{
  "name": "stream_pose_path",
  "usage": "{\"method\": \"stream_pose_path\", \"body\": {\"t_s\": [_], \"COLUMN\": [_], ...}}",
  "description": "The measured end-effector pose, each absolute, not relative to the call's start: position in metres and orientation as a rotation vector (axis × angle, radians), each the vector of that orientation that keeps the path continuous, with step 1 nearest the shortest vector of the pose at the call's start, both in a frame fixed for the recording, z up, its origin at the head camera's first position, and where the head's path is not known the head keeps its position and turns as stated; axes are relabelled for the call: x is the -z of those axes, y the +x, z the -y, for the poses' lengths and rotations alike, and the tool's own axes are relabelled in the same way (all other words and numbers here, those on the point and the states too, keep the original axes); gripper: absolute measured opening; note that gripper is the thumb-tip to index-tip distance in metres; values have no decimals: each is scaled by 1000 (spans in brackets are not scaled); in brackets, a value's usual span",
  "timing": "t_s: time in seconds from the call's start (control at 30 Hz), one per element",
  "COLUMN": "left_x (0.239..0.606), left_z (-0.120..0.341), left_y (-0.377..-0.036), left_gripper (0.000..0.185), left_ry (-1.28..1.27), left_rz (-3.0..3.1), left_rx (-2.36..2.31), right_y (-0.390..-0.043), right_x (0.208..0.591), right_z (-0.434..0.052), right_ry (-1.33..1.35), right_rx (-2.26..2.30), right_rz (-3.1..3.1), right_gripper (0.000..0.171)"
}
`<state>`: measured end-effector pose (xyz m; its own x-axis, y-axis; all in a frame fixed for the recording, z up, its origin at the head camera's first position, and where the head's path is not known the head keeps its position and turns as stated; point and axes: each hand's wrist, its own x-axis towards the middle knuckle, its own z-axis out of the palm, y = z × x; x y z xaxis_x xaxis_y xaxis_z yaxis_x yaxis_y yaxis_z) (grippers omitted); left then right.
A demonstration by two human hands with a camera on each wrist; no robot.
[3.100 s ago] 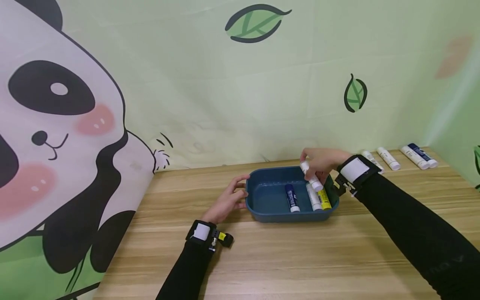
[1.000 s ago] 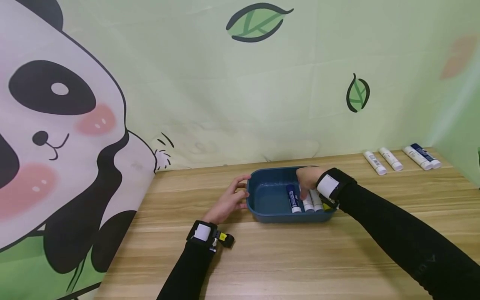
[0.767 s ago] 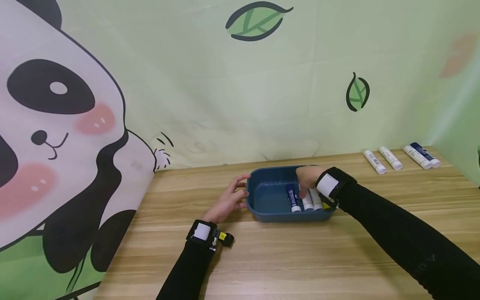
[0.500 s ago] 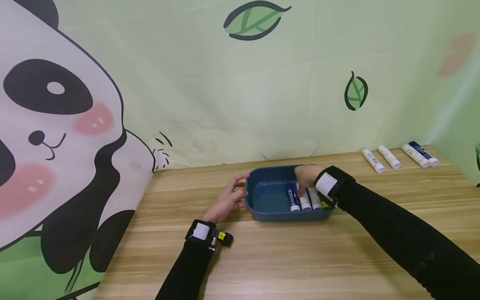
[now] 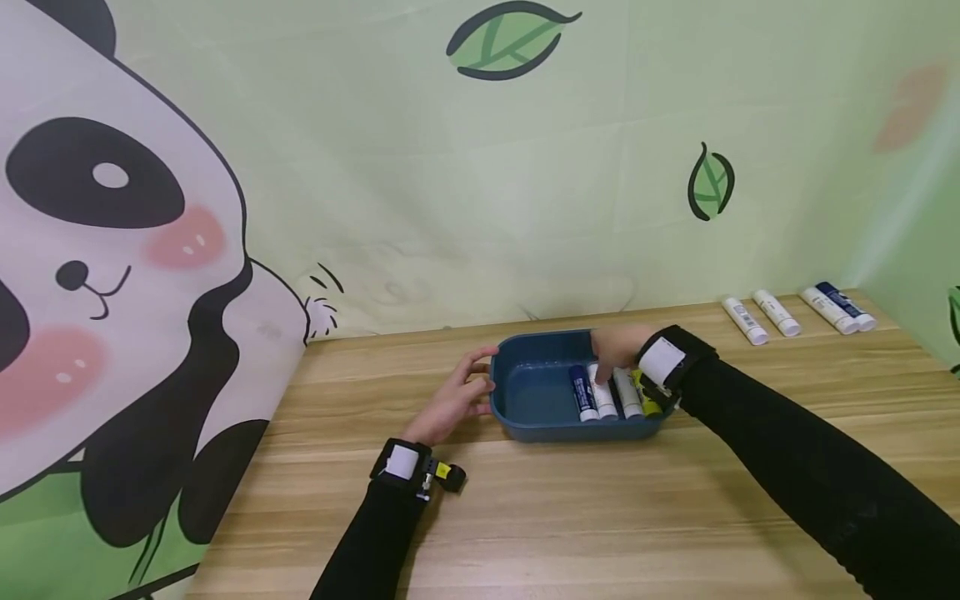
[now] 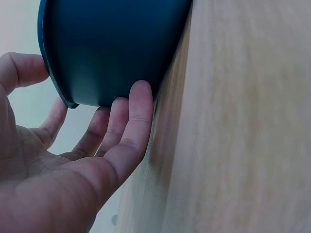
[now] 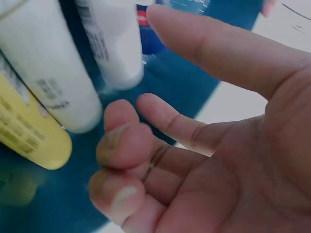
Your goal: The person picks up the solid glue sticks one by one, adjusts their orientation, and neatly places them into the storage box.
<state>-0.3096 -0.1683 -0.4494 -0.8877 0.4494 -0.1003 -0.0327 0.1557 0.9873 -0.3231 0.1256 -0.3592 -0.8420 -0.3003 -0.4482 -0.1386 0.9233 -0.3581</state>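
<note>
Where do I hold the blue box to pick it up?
Try both short ends of the blue box, coming in from left and right, and hook under the rim. It's a long shape, the rim juts out slightly, and the tubes lie toward its right end, which may feel heavier.

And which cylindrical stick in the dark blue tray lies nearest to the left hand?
The navy cylindrical stick with a white end; the two white sticks and the yellow stick lie farther from the left hand.

Panda print (image 5: 142, 292) at nine o'clock on the green backdrop (image 5: 420, 192); large leaf (image 5: 504, 50) at twelve; smaller leaf (image 5: 708, 187) and faint pink patch (image 5: 911, 108), perhaps a petal, at two; tabletop (image 5: 570, 517) at six.
</note>
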Motion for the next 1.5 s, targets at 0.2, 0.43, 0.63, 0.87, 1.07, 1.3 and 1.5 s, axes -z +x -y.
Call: {"method": "stream_pose_path", "body": {"t_s": [0.2,0.43,0.63,0.87,1.07,1.3,1.5], "left_x": [448,447,447,447,448,451,450], "left_z": [168,167,167,167,166,164,162], "left_y": [-310,-311,-311,-311,-311,-312,-310], "left_gripper": [60,61,61,60,60,60,60], "left_ry": [396,402,403,407,408,407,408], "left_rz": [-2064,-2052,-2053,-2056,-2054,-2054,-2046], "left_rx": [-1781,-1795,-1796,-1784,-1787,-1787,-1794], "right_y": [-329,-335,-337,-339,-343,-344,-345], "right_x": [344,325,322,327,330,335,340], "right_z": [-145,-184,-228,-265,-283,-299,-310], "right_ry": [-314,-342,-251,-161,-135,-59,-9], "right_rx": [533,588,645,701,746,771,703], "right_rz": [-2580,-2687,-2738,-2738,-2756,-2821,-2910], "right_gripper": [44,37,37,34,34,39,49]}}
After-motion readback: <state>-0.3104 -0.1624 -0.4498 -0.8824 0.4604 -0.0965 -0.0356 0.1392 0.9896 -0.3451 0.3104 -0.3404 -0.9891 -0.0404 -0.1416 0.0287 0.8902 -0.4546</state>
